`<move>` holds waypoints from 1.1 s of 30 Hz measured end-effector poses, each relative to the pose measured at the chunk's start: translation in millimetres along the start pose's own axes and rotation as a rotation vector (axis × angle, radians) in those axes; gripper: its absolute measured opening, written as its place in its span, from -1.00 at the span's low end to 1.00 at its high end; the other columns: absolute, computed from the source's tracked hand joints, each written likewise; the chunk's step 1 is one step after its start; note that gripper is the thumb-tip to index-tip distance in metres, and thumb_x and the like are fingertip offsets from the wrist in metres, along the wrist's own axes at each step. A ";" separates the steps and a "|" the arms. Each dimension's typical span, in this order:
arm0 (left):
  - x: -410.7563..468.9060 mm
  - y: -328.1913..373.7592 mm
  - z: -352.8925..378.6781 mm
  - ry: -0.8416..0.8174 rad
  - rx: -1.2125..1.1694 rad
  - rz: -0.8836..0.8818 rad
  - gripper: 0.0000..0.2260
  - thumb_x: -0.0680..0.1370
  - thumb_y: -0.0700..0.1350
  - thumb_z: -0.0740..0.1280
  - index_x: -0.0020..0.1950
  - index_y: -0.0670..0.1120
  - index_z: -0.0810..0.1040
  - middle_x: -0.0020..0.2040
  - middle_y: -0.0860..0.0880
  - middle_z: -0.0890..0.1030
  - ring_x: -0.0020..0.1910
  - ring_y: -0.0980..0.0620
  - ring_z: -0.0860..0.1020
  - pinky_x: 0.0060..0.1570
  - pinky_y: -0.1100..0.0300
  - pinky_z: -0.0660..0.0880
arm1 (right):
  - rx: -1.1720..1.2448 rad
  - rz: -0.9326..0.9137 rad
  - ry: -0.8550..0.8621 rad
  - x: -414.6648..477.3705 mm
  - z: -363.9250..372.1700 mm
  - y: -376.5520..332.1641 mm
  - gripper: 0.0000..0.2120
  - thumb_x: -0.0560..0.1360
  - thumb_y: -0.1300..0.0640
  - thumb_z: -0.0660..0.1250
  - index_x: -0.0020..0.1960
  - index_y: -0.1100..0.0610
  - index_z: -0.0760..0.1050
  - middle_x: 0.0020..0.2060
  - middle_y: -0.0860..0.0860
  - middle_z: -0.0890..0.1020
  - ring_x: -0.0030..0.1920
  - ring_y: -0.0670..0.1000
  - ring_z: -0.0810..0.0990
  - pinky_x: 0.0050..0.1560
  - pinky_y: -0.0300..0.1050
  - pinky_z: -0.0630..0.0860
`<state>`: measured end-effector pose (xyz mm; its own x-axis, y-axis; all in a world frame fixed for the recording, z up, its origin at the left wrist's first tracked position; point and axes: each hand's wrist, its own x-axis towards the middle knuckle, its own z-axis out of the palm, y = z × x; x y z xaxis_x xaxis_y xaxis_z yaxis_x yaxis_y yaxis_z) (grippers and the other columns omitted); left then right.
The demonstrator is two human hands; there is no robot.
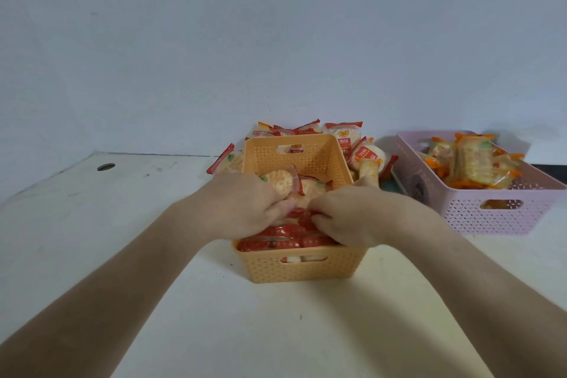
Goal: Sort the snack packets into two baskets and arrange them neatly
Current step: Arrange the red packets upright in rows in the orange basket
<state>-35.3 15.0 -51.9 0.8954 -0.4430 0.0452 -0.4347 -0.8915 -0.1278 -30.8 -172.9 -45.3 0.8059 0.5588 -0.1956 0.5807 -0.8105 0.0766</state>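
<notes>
An orange basket (300, 267) stands in the middle of the table, its near half packed with red-edged snack packets (276, 244) standing on edge. My left hand (245, 205) and my right hand (359, 218) are both inside it, fingers closed on red packets. Two more red packets (291, 184) lie loose in the basket beyond my hands. A pile of red-edged packets (346, 139) lies on the table behind and beside the basket. At the right a pink basket (491, 212) holds orange-edged packets (472, 163).
The white table (214, 316) meets a pale wall at the back. A round cable hole (106, 167) sits near the table's far left corner. A dark strip (549, 167) shows behind the pink basket.
</notes>
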 end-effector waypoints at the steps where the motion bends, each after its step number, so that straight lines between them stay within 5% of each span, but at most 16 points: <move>1: -1.6 1.0 2.7 0.037 0.001 0.010 -0.52 0.59 0.27 -0.07 -0.20 0.04 0.49 -0.33 0.05 0.54 -0.32 0.09 0.50 -0.20 0.07 0.50 | -0.003 0.001 0.051 0.5 7.3 -1.1 -0.64 0.66 -0.09 -0.07 0.20 0.00 0.44 0.00 -0.08 0.57 0.06 0.02 0.52 0.27 0.15 0.14; 4: -9.8 6.9 12.1 0.124 0.004 0.070 -0.55 0.55 0.33 -0.11 0.14 0.18 0.46 -0.19 0.09 0.62 -0.23 0.12 0.55 -0.15 0.08 0.52 | 0.041 0.016 0.289 -1.1 26.7 -0.6 -0.51 0.62 -0.19 -0.16 0.06 -0.02 0.50 -0.10 -0.11 0.56 0.00 -0.02 0.53 0.30 0.12 0.08; 7: -14.0 8.0 17.2 0.185 0.014 0.060 -0.63 0.59 0.25 -0.03 0.04 0.13 0.50 -0.18 0.09 0.62 -0.25 0.13 0.53 -0.26 0.18 0.44 | 0.007 -0.011 0.495 -3.3 34.2 0.2 -0.42 0.57 -0.20 -0.23 -0.01 -0.04 0.55 -0.13 -0.10 0.52 -0.02 -0.03 0.51 0.27 0.04 0.15; 11: -11.7 9.7 15.6 0.187 0.034 0.048 -0.56 0.60 0.24 -0.04 -0.22 0.04 0.47 -0.31 0.08 0.55 -0.33 0.13 0.47 -0.32 0.17 0.41 | 0.114 -0.088 0.414 -4.2 30.6 -1.1 -0.63 0.63 -0.11 -0.05 0.01 0.02 0.47 -0.15 -0.04 0.54 -0.11 0.03 0.56 -0.02 0.04 0.50; 16: 6.6 0.9 -0.9 0.079 -0.156 -0.003 -0.57 0.61 0.13 0.11 -0.39 -0.03 0.41 -0.45 0.02 0.49 -0.46 0.10 0.42 -0.35 0.09 0.40 | 0.185 -0.085 0.194 5.2 -1.1 6.6 -0.66 0.63 -0.03 0.09 0.03 0.12 0.57 -0.14 0.00 0.62 -0.16 0.00 0.58 -0.07 -0.07 0.56; 19: 35.6 -13.7 -13.8 0.120 -0.096 -0.060 -0.82 0.55 0.02 0.26 -0.16 0.05 0.63 -0.25 0.07 0.63 -0.25 0.10 0.55 -0.21 0.09 0.50 | 0.249 -0.024 0.257 30.7 -19.6 17.6 -0.75 0.56 0.15 0.17 0.01 0.20 0.61 -0.14 0.07 0.66 -0.13 0.09 0.62 -0.07 0.03 0.59; 22: 65.1 -17.4 -14.7 -0.014 0.086 -0.086 -0.78 0.50 0.01 0.30 0.10 0.06 0.62 -0.06 0.03 0.64 -0.05 -0.02 0.57 -0.22 0.12 0.47 | 0.179 0.029 0.143 59.3 -28.3 22.4 -0.85 0.54 0.23 0.21 -0.09 0.19 0.55 -0.13 0.08 0.63 -0.10 0.07 0.60 -0.10 -0.04 0.58; 25: 83.8 -9.5 -1.7 -0.190 0.134 -0.088 -0.75 0.46 0.16 0.26 -0.13 -0.01 0.54 -0.26 0.01 0.54 -0.23 -0.06 0.53 -0.32 0.12 0.44 | 0.126 0.055 -0.054 86.2 -24.6 18.6 -0.75 0.52 0.16 0.31 -0.28 0.00 0.33 -0.27 -0.05 0.49 -0.14 0.02 0.53 -0.12 -0.14 0.46; 28: 94.0 -11.3 16.3 -0.122 0.256 -0.091 -0.74 0.48 0.20 0.25 -0.11 0.01 0.46 -0.34 0.06 0.43 -0.37 0.00 0.43 -0.30 0.11 0.50 | 0.165 0.102 -0.142 108.9 -12.2 20.7 -0.90 0.47 0.14 0.40 -0.08 0.05 0.49 -0.07 0.03 0.60 -0.01 0.07 0.58 0.08 -0.05 0.56; 33: 92.2 -18.8 19.4 0.059 0.312 -0.072 -0.81 0.48 0.02 0.32 0.06 0.01 0.50 -0.13 0.03 0.61 -0.16 -0.05 0.58 -0.14 0.06 0.44 | 0.157 0.102 -0.110 112.3 -8.6 18.6 -0.42 0.47 0.07 0.43 0.42 0.16 0.32 0.24 0.09 0.52 0.17 0.11 0.52 0.12 -0.11 0.44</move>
<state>57.2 -7.3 -64.6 0.9115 -0.3929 0.1216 -0.3115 -0.8527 -0.4194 71.6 -123.7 -57.4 0.8370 0.4572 -0.3008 0.4650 -0.8839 -0.0498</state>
